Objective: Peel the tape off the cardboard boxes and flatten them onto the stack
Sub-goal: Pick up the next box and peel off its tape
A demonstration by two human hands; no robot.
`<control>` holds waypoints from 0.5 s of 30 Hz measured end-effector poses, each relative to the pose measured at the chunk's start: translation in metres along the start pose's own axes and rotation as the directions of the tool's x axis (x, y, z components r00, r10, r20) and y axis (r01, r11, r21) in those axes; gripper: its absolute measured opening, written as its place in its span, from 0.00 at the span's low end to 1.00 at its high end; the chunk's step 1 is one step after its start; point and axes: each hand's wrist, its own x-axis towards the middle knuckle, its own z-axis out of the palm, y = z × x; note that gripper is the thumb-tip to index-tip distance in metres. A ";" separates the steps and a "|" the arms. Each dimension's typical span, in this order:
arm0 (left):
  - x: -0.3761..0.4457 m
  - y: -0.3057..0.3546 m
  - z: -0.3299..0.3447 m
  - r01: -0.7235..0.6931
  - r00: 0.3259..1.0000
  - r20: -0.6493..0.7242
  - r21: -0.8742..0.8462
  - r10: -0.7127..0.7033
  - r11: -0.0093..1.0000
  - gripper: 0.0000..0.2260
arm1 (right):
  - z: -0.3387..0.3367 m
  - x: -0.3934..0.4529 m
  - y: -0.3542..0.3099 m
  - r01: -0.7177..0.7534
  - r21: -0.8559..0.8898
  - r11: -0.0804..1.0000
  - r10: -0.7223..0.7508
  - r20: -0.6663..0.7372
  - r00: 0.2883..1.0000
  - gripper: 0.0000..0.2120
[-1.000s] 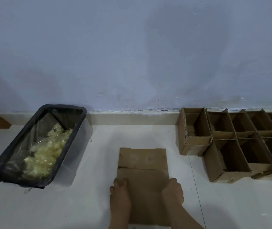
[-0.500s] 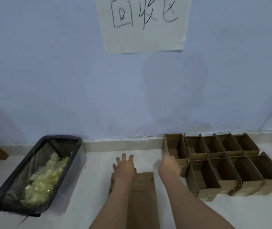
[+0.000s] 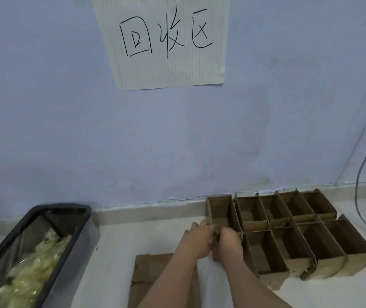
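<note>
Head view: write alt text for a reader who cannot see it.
Two hands, left hand and right hand, grip the nearest box in a cluster of open cardboard boxes by a blue wall. Flattened cardboard lies below; a black bin of crumpled tape sits left.

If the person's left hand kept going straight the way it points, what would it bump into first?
Probably the leftmost cardboard box: the left hand already reaches its near corner beside the right hand, though blur hides exact contact.

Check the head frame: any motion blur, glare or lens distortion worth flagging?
Head view: both hands, left hand and right hand, are motion-smeared where they meet the nearest cardboard box; lighting is dim and flat, no glare; the cable and wall corner bow from wide-angle distortion; the paper sign stays sharp.
</note>
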 end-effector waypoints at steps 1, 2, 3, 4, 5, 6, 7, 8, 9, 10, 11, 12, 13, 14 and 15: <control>0.000 0.000 -0.001 -0.003 1.000 -0.010 -0.024 0.003 1.000 0.27 | -0.005 -0.002 -0.007 0.011 0.017 1.000 -0.011 -0.008 1.000 0.12; -0.002 0.000 -0.004 -0.010 1.000 -0.025 -0.034 0.009 0.999 0.26 | -0.013 -0.004 -0.016 0.020 0.048 0.999 -0.019 -0.015 1.000 0.12; -0.003 -0.001 -0.009 -0.009 0.999 -0.042 -0.051 0.007 0.999 0.25 | -0.020 -0.007 -0.025 0.029 0.075 0.997 -0.027 -0.026 0.999 0.11; -0.008 -0.001 -0.017 0.005 0.998 -0.069 -0.073 -0.010 0.997 0.21 | -0.030 -0.012 -0.035 0.046 0.099 0.994 -0.041 -0.046 0.998 0.11; -0.013 -0.003 -0.026 0.019 0.992 -0.119 -0.112 -0.032 0.993 0.15 | -0.040 -0.019 -0.045 0.075 0.114 0.991 -0.067 -0.074 0.995 0.10; -0.018 -0.005 -0.038 0.030 0.984 -0.171 -0.141 -0.054 0.990 0.11 | -0.050 -0.026 -0.056 0.110 0.128 0.986 -0.096 -0.109 0.989 0.09; -0.024 -0.008 -0.052 0.059 0.973 -0.209 -0.200 -0.101 0.978 0.10 | -0.062 -0.034 -0.065 0.148 0.142 0.979 -0.127 -0.147 0.981 0.08; -0.032 -0.012 -0.070 0.095 0.968 -0.204 -0.254 -0.150 0.963 0.09 | -0.075 -0.043 -0.074 0.173 0.149 0.974 -0.149 -0.162 0.976 0.08; -0.042 -0.014 -0.088 0.125 0.958 -0.214 -0.294 -0.193 0.947 0.08 | -0.090 -0.051 -0.083 0.194 0.131 0.972 -0.174 -0.155 0.973 0.07; -0.056 -0.016 -0.107 0.130 0.943 -0.257 -0.305 -0.213 0.943 0.07 | -0.107 -0.062 -0.090 0.218 0.096 0.971 -0.202 -0.152 0.967 0.07; -0.072 -0.016 -0.127 0.105 0.935 -0.292 -0.316 -0.202 0.943 0.06 | -0.126 -0.073 -0.098 0.237 0.073 0.969 -0.222 -0.168 0.960 0.06; -0.091 -0.015 -0.145 0.064 0.933 -0.316 -0.326 -0.173 0.943 0.05 | -0.147 -0.085 -0.105 0.258 0.082 0.963 -0.240 -0.184 0.953 0.06; -0.109 -0.015 -0.160 0.038 0.929 -0.334 -0.343 -0.160 0.939 0.06 | -0.164 -0.097 -0.111 0.282 0.095 0.955 -0.260 -0.193 0.946 0.07; -0.129 -0.012 -0.175 0.025 0.928 -0.338 -0.370 -0.160 0.929 0.09 | -0.182 -0.110 -0.117 0.311 0.117 0.943 -0.283 -0.205 0.937 0.09; -0.147 -0.009 -0.188 0.028 0.934 -0.318 -0.387 -0.162 0.922 0.14 | -0.198 -0.124 -0.123 0.336 0.140 0.931 -0.301 -0.221 0.928 0.09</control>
